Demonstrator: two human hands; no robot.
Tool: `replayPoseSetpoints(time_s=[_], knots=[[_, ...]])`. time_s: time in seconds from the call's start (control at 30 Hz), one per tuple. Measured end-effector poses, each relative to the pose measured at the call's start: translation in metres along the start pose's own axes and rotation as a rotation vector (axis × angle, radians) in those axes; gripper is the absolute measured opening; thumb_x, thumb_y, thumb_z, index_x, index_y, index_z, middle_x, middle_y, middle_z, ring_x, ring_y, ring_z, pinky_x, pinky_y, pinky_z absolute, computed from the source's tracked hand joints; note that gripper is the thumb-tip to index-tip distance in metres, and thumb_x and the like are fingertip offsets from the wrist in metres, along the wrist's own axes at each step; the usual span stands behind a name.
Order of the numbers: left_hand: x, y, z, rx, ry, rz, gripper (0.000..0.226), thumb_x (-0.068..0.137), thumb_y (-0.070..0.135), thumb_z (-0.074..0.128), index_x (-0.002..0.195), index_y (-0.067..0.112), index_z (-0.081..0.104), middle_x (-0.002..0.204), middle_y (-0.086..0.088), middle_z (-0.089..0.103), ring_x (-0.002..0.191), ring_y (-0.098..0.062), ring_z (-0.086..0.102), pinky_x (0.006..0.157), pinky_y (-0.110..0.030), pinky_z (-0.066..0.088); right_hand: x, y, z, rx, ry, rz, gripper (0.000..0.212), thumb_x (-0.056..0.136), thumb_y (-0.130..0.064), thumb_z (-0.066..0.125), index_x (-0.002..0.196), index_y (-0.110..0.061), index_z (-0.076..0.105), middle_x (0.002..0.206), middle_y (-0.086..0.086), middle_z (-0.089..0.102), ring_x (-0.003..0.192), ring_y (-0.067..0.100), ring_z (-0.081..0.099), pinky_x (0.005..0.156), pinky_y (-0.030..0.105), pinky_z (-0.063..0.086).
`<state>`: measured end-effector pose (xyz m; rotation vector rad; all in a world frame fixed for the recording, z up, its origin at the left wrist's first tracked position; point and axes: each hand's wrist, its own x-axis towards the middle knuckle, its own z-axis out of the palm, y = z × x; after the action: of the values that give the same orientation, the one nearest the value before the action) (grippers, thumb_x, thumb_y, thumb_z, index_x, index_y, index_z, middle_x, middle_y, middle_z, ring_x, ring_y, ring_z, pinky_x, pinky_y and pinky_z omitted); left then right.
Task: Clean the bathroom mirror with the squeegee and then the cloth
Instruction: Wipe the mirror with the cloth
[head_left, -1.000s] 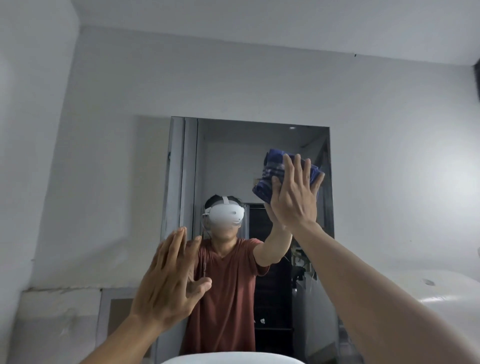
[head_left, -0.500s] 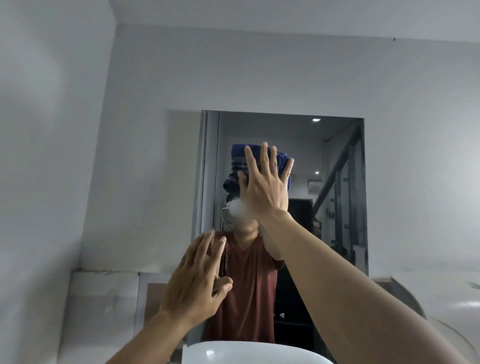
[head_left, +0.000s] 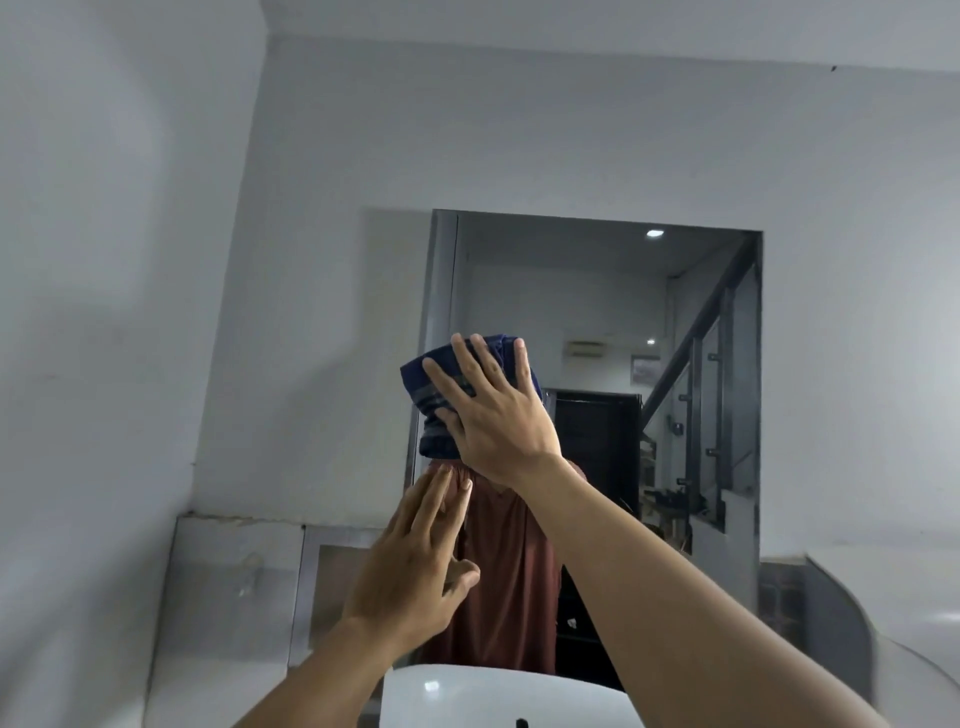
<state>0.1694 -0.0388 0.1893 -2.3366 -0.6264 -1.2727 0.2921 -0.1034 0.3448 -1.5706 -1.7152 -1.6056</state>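
The rectangular mirror (head_left: 587, 291) hangs on the grey wall ahead. My right hand (head_left: 493, 415) presses a folded dark blue cloth (head_left: 431, 400) flat against the glass at the mirror's left side, fingers spread over it. My left hand (head_left: 415, 561) hovers lower, at the mirror's lower left edge, fingers apart and holding nothing. The glass reflects a person in a rust-red shirt, mostly hidden behind my hands. No squeegee is in view.
A white basin (head_left: 498, 696) with a dark tap sits below the mirror. A tiled ledge (head_left: 239, 571) runs along the wall at lower left. A white curved surface (head_left: 909, 597) lies at the lower right. The side wall stands close on the left.
My right hand has swept the cloth leftward across the mirror from its upper right to its left side. My view has turned, so the mirror sits further right. The left hand stays low.
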Motion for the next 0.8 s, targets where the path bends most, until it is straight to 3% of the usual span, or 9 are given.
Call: replayPoseSetpoints(time_s=[0.27,0.4,0.47,0.67,0.8], knots=[[0.0,0.001,-0.004,-0.033,-0.007,0.014,0.105,0.085,0.056,0.064,0.159,0.018,0.002,0.167,-0.009,0.002,0.153,-0.028,0.009,0.114,-0.044,0.039,-0.039,0.029,-0.007,0.0,-0.002,0.11,0.057,0.106,-0.043,0.031,0.159,-0.028,0.018,0.168,0.012,0.016,0.155,0.03,0.009,0.122,0.062,0.001],[0.008,0.01,-0.013,-0.031,0.071,-0.044,0.076,0.091,0.059,0.055,0.151,0.015,0.037,0.158,-0.013,0.033,0.146,-0.03,0.032,0.113,-0.039,0.037,-0.057,0.048,-0.011,-0.018,-0.008,0.188,0.058,0.106,-0.04,0.031,0.16,-0.027,0.015,0.168,0.014,0.013,0.156,0.031,0.006,0.122,0.064,0.003],[0.014,0.016,-0.017,-0.003,0.107,-0.043,0.067,0.093,0.058,0.052,0.144,0.015,0.046,0.152,-0.015,0.039,0.142,-0.031,0.037,0.114,-0.041,0.038,-0.067,0.055,-0.012,-0.022,-0.017,0.215,0.058,0.106,-0.04,0.03,0.16,-0.026,0.014,0.168,0.014,0.012,0.156,0.032,0.005,0.122,0.064,0.004],[0.024,0.022,-0.012,0.05,0.04,-0.001,0.079,0.09,0.058,0.057,0.154,0.019,0.033,0.161,-0.017,0.024,0.148,-0.034,0.023,0.118,-0.044,0.027,-0.085,0.08,-0.019,-0.021,-0.02,0.313,0.061,0.105,-0.041,0.032,0.16,-0.028,0.012,0.168,0.013,0.012,0.156,0.032,0.006,0.122,0.063,0.003],[0.023,0.021,-0.01,0.068,0.027,0.003,0.083,0.086,0.057,0.063,0.153,0.017,0.035,0.161,-0.017,0.024,0.148,-0.035,0.022,0.117,-0.047,0.03,-0.094,0.104,-0.023,-0.026,0.006,0.39,0.06,0.104,-0.04,0.034,0.16,-0.028,0.016,0.168,0.013,0.015,0.155,0.032,0.009,0.123,0.061,0.001]])
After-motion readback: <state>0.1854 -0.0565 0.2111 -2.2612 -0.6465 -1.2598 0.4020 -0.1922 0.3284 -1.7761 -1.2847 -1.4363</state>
